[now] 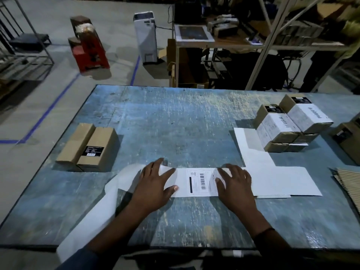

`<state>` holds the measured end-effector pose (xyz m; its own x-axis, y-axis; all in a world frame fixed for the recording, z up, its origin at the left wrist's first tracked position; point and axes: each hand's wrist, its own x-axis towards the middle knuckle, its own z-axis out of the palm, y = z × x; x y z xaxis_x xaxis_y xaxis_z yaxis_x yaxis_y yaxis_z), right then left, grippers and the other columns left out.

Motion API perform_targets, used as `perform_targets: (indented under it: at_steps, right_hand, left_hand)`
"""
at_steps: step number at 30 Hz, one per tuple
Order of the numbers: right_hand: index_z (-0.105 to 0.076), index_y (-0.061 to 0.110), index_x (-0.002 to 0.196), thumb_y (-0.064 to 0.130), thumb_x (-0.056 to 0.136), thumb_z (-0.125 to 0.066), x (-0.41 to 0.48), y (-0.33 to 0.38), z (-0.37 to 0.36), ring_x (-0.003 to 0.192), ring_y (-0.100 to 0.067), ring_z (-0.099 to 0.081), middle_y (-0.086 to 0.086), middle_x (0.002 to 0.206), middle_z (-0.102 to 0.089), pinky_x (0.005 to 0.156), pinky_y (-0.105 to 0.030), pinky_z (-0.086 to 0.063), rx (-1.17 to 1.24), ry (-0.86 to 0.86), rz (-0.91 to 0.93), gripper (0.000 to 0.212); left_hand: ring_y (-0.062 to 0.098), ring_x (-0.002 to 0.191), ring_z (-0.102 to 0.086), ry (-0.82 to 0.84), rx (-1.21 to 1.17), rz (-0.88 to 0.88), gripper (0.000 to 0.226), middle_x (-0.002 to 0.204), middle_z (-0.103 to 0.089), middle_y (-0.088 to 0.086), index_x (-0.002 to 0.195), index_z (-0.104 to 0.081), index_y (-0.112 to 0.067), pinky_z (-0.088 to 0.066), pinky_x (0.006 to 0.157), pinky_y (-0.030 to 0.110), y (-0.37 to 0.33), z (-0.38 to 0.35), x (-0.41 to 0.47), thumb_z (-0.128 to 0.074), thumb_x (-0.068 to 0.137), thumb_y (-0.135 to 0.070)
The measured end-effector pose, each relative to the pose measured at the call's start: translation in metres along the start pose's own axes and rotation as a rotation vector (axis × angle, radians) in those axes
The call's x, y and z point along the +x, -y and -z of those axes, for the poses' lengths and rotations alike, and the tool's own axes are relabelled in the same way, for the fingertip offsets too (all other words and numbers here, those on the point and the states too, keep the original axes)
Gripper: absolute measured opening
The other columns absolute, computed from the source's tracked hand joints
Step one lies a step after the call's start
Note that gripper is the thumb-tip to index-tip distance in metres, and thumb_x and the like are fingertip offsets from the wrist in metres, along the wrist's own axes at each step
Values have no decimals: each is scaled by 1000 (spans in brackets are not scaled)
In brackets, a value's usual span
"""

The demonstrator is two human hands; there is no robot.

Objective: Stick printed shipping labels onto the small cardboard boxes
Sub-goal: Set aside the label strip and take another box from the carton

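Currently in hand: the left hand (155,184) and the right hand (235,185) press flat on the paper strip (182,180), 1 on each side of the printed label (202,182). This looks like steadying it before the peel.
Fingers: on both hands they lie straight and spread, palms down, gripping nothing. The right fingertips (224,173) overlap the label's right edge.
Label position: near the front edge of the bench (175,123), between the 2 hands, not yet on any box.
Next move: probably a fingertip must lift a corner of the label while the other hand pins the backing. The label then has to be carried to the plain boxes (87,147).
Plain boxes: 2 brown cardboard oblongs, side by side and touching, on the left of the bench, well apart from the label. 1 bears a small black sticker.
Labelled boxes (292,123): stacked at the right, with white labels wrapped over tops and sides.
Materials: the strip is thin, smooth white paper, and its tail droops off the front edge at the left. The bench top is blue, scuffed and scratched. A ribbed corrugated sheet (348,184) lies at the far right.
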<state>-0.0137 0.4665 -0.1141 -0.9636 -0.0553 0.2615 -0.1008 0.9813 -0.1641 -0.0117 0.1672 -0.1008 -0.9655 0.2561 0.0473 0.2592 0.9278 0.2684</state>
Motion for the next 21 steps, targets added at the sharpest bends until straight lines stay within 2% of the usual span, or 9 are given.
perform_targets:
  at_steps: [2,4,7,10,12,14,16,18,21]
  right_hand:
    - [-69,20,122,41,90,-48,1,7,-2,125,-36,-53,-11,133,-61,108,-52,-37,12,-9,-11,44]
    - [-69,19,123,38,88,-53,6,16,-1,126,-38,-52,-14,134,-61,107,-50,-36,27,-30,10,43]
    - [-69,20,125,37,88,-58,27,46,5,128,-37,-51,-12,136,-61,108,-48,-38,129,-27,86,42]
    - [-72,19,121,40,89,-57,65,103,8,124,-34,-55,-10,130,-64,105,-44,-44,347,9,168,41]
    - [-72,18,121,43,89,-54,93,154,11,122,-30,-56,-9,126,-65,105,-40,-43,505,93,241,45]
    - [-68,17,127,40,90,-60,117,206,11,123,-28,-54,-8,128,-62,106,-36,-40,613,237,307,45]
    - [-59,15,139,37,90,-68,136,252,5,131,-28,-49,-10,138,-55,108,-34,-37,647,384,363,54]
    - [-46,14,149,34,88,-74,153,288,0,141,-29,-40,-13,150,-43,111,-35,-34,653,518,375,71]
    - [-30,15,157,18,82,-75,180,319,-8,150,-37,-23,-15,165,-20,118,-43,-29,475,575,546,87]
  left_hand:
    - [32,154,-10,7,-63,7,56,171,0,1,147,-46,-45,-19,121,54,7,-1,-2,-43,96,-68]
    - [31,156,-8,-44,-116,13,52,171,6,-4,145,-48,-46,-18,121,53,9,-1,-5,-42,98,-66]
    - [24,155,-17,-138,-271,17,46,170,-9,-6,141,-54,-41,-19,122,44,6,-2,-8,-42,100,-59]
    - [15,149,-31,-235,-469,46,38,163,-32,-2,136,-60,-32,-27,119,32,6,-3,-6,-46,103,-43]
    - [14,137,-48,-298,-584,122,34,149,-51,1,134,-62,-24,-40,113,33,8,-1,-4,-51,102,-29]
    - [10,117,-62,-351,-782,266,26,126,-66,-1,125,-65,-17,-50,99,34,9,3,-2,-55,102,-20]
    - [11,106,-67,-422,-981,451,21,111,-72,-1,114,-68,-14,-50,87,26,7,6,-2,-56,99,-22]
    - [19,103,-69,-498,-1032,596,16,105,-73,4,107,-70,-10,-47,80,18,12,5,0,-58,97,-14]
    - [19,95,-71,-516,-1031,581,24,97,-76,0,97,-73,-12,-51,81,24,27,-1,5,-57,90,6]
